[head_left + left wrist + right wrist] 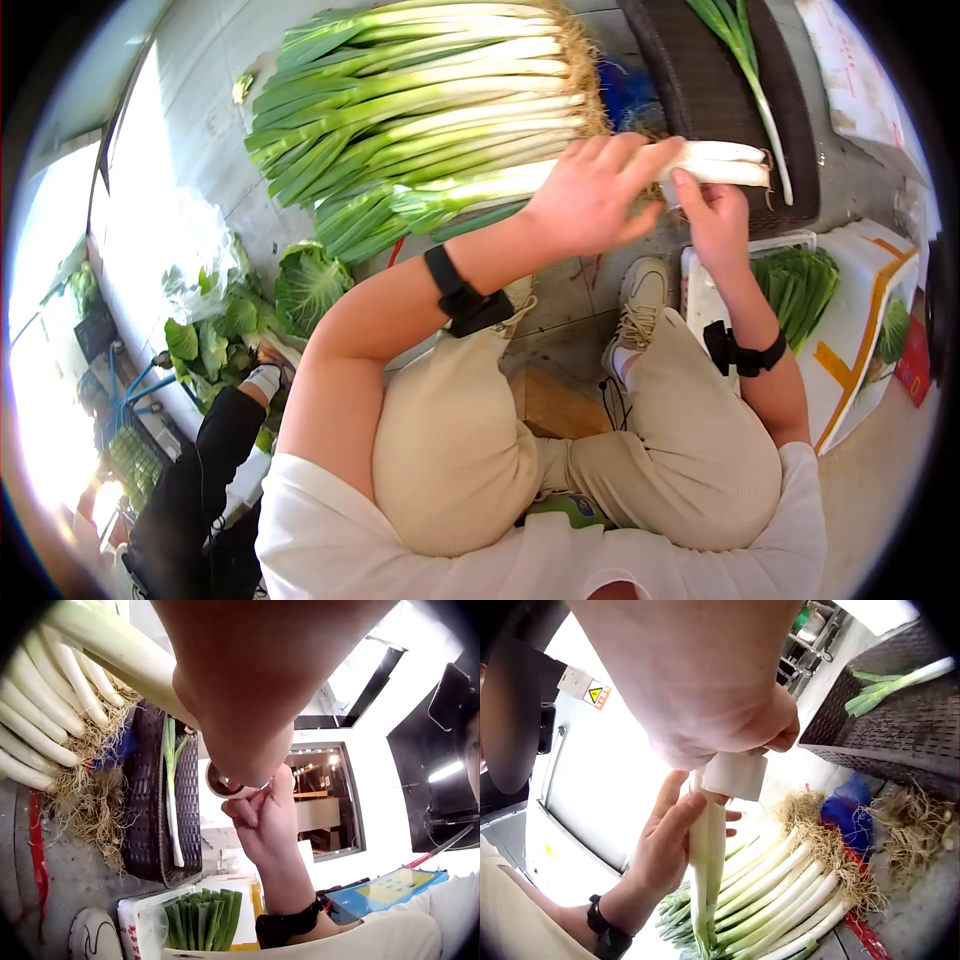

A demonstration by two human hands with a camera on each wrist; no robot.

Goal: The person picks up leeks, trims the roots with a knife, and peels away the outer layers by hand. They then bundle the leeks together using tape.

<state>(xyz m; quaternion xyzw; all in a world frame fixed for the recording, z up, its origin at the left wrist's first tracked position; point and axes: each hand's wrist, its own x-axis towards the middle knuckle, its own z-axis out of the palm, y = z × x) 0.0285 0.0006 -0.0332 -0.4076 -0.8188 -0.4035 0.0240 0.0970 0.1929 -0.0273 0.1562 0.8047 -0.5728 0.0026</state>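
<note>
My left hand (600,190) holds a pair of leeks (722,163), its thumb and fingers around the white stalks in the right wrist view. Their white root ends point right, and the green leaves trail left. At these stalks, my right hand (718,222) grips a roll of white tape (735,775). The roll's round core faces the left wrist view, and its flat band lies against the leeks in the right wrist view. A large pile of leeks (450,90) lies just beyond the left hand, roots to the right.
A dark woven basket (690,70) with a single leek (765,115) stands at the far right. Cut greens (795,290) fill a white foam box (860,300) beside my right arm. Leafy cabbages (315,290) and another person's leg (225,440) are at the left.
</note>
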